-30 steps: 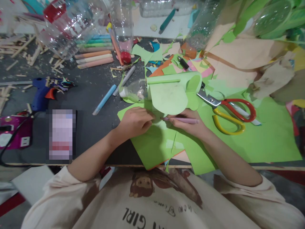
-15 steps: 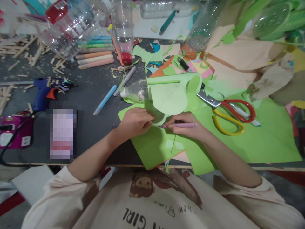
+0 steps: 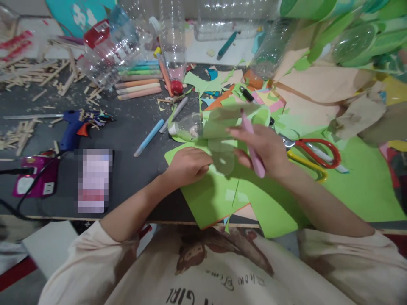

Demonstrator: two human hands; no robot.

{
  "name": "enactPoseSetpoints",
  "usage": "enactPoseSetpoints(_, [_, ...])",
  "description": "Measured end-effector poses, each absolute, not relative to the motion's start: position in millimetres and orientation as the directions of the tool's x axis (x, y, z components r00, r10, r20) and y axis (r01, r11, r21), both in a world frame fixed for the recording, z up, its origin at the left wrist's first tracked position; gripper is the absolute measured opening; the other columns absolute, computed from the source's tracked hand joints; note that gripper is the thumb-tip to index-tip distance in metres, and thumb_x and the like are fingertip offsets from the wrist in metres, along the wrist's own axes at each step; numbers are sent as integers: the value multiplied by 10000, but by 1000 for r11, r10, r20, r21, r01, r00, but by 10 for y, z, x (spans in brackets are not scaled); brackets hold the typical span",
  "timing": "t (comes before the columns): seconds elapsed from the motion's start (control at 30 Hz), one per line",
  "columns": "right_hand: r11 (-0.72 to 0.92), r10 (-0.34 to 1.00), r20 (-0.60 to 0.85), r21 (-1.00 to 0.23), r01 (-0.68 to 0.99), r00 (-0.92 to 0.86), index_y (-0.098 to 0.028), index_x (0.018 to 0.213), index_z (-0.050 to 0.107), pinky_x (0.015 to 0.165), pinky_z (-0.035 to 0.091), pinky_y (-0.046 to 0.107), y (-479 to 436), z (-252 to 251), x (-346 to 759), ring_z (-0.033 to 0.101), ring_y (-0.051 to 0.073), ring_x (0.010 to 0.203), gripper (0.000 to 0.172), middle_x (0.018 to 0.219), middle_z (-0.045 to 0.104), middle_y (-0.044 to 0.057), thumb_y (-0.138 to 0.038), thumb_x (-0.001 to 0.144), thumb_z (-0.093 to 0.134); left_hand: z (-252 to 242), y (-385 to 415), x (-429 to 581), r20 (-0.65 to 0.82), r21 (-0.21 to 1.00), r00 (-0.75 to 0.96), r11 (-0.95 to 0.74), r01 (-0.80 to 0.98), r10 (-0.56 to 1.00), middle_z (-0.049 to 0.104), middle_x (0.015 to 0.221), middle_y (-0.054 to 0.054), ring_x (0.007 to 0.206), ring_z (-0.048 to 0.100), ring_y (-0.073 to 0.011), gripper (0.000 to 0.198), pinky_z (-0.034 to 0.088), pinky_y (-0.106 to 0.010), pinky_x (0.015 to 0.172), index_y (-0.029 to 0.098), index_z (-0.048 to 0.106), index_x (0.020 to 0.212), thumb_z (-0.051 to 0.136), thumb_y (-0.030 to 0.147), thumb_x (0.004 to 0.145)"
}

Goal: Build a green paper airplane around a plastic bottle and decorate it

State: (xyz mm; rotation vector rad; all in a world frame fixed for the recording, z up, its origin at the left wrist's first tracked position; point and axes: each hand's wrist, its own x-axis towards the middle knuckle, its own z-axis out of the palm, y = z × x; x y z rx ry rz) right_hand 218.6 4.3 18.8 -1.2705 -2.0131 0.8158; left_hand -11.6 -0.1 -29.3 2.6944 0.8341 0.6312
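My right hand (image 3: 265,146) holds a pink-purple marker (image 3: 252,146), raised and slanting, tip toward the far side. Its outstretched fingers are at the edge of a shaded pale green paper sheet (image 3: 222,120); whether they touch it I cannot tell. My left hand (image 3: 192,165) rests on bright green paper (image 3: 206,199), fingers curled, fingertips at the edge of a rounded pale green paper piece (image 3: 224,163). Behind it lies a small clear bottle (image 3: 187,126) with a white cap, partly hidden by the sheet. Scissors (image 3: 319,152) with red and yellow handles lie beside my right hand.
Left are a blue glue gun (image 3: 71,129), a phone (image 3: 93,182), a purple box (image 3: 36,176) with a cord and wood sticks (image 3: 41,72). Markers (image 3: 149,137) lie nearer the middle. Plastic bottles (image 3: 173,42), paper scraps (image 3: 199,80) and peach paper (image 3: 333,80) fill the back.
My right hand has lifted from the paper and moved up and away, swinging the marker upright. The pale green sheet's near edge has shifted away, baring more of the rounded piece. My left hand stays curled.
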Motion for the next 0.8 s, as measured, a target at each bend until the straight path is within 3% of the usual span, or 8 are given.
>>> enactPoseSetpoints(0.07, [537,844,355,-570,622,-402,-240,1173,651,848,547,461,231,232,2162,692,276,901,296,959,744,89,-322,907,549,-302,-2,-109,347,342,742,-814,469,573,754,807,-33,756,704,-161,332,507,-274,708,188,676,799,362,140,896])
enactPoseSetpoints(0.1, [572,820,379,-508,644,-428,-226,1186,633,857,544,460,321,235,2153,685,287,971,295,1039,739,100,-294,913,543,-307,-3,-106,353,335,741,-817,470,571,755,804,-34,752,707,-164,337,508,-275,705,186,676,793,359,139,898])
enactPoseSetpoints(0.17, [581,811,387,-437,687,-440,-204,1114,648,803,545,437,487,209,2142,684,297,944,252,980,739,97,-224,873,577,-318,-3,-102,347,323,744,-817,477,571,756,802,-36,754,710,-168,332,512,-276,708,183,678,789,365,130,888])
enactPoseSetpoints(0.33, [488,873,313,-526,697,-375,-246,972,653,677,501,315,768,120,2133,665,203,756,141,859,722,14,-183,852,614,-342,2,-89,341,299,725,-800,519,598,767,822,-32,789,716,-170,330,526,-272,723,187,695,791,381,98,842])
enactPoseSetpoints(0.47, [498,867,311,-563,660,-389,-256,951,640,628,439,282,875,162,2121,627,181,739,120,843,699,-3,-188,852,643,-340,13,-77,298,295,717,-775,559,630,778,860,-22,831,723,-174,330,538,-278,752,195,714,812,399,101,832])
enactPoseSetpoints(0.63, [518,855,171,-352,780,-490,-227,974,622,595,342,261,948,266,2096,569,155,736,256,835,670,19,-27,833,549,-309,18,-70,263,288,729,-773,566,632,784,888,-29,845,731,-186,328,552,-293,761,192,726,834,409,109,833])
enactPoseSetpoints(0.8, [531,847,116,-213,820,-519,-225,975,625,596,336,280,981,325,2081,591,177,757,236,823,668,38,-45,862,523,-303,20,-74,222,283,730,-759,586,646,785,911,-23,882,729,-180,329,550,-290,787,203,725,855,413,106,822])
